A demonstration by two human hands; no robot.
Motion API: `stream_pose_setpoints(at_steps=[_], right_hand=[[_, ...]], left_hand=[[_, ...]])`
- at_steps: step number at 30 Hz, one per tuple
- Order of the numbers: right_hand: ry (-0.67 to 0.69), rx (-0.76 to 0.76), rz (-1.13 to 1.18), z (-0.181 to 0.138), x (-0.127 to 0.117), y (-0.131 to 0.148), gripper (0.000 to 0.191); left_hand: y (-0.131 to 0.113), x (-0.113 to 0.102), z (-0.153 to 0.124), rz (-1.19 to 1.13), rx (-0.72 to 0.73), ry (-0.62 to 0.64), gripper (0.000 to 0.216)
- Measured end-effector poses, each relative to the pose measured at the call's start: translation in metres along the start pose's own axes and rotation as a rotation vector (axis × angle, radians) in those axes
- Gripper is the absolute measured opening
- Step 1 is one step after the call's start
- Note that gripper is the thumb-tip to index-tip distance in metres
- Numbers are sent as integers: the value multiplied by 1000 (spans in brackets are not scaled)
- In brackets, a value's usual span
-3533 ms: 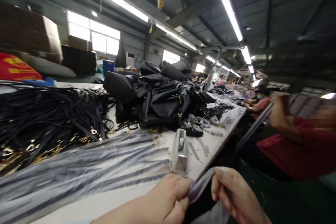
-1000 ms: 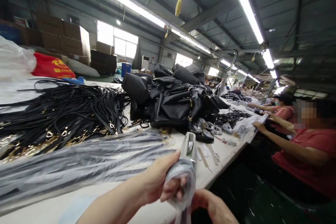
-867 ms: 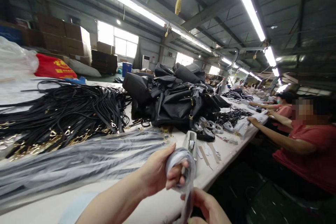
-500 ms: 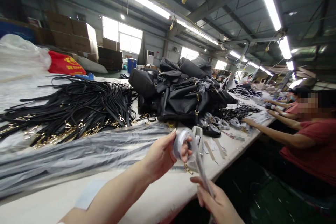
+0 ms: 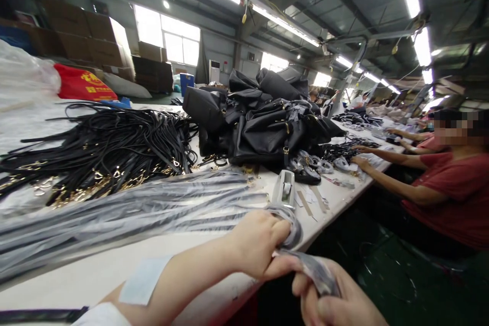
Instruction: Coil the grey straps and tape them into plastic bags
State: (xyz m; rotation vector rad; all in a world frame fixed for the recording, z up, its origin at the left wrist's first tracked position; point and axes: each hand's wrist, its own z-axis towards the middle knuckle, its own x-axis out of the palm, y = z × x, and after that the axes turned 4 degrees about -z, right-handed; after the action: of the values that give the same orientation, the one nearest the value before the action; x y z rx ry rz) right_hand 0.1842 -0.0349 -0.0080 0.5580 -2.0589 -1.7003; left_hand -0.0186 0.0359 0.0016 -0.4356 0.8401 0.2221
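Observation:
My left hand (image 5: 260, 244) is closed around a strap in clear plastic wrap (image 5: 295, 232), which is wound into a coil that shows beyond the knuckles. Lower and to the right, my right hand (image 5: 340, 298) grips the strap's trailing length, its fingers close to my left hand's fingertips. Both hands are above the near edge of the white table (image 5: 183, 260). Just beyond the coil stands a pale grey device (image 5: 283, 189), resembling a tape dispenser. More plastic-wrapped straps (image 5: 126, 214) lie side by side to the left.
Black straps with gold clasps (image 5: 126, 147) are heaped at the left, and black bags (image 5: 263, 132) are piled mid-table. Several wrapped coils (image 5: 311, 163) lie beside the bags. Along the right edge sits a co-worker in a red shirt (image 5: 451, 188), arms over the table.
My left hand has turned over and moved lower, bringing the coil down with it. My right hand has come closer to it, and the free length between the hands is shorter.

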Motion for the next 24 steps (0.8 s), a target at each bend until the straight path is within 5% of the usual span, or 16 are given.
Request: stream_pose_setpoints(at_steps=[3,6,12,19,21,24], right_hand=[[-59,34,-77,-1,-17,-5,53],[-74,67,-325,6,-24,-13,39],[-11,20,-721,13,-26,-23,25],[211,171,-521,0,-27,-17,33],[250,191,-426,-2,-30,-18,39],[149,107,-382,-1,-37,-20,51]], left_hand=[[3,-7,3,64,-45,157,59],[4,-10,5,105,-116,306,56],[11,-6,-1,-108,-194,423,58],[15,-21,2,-479,-333,893,47],[15,-25,5,-651,-350,900,46],[15,-22,6,-965,-505,699,60]])
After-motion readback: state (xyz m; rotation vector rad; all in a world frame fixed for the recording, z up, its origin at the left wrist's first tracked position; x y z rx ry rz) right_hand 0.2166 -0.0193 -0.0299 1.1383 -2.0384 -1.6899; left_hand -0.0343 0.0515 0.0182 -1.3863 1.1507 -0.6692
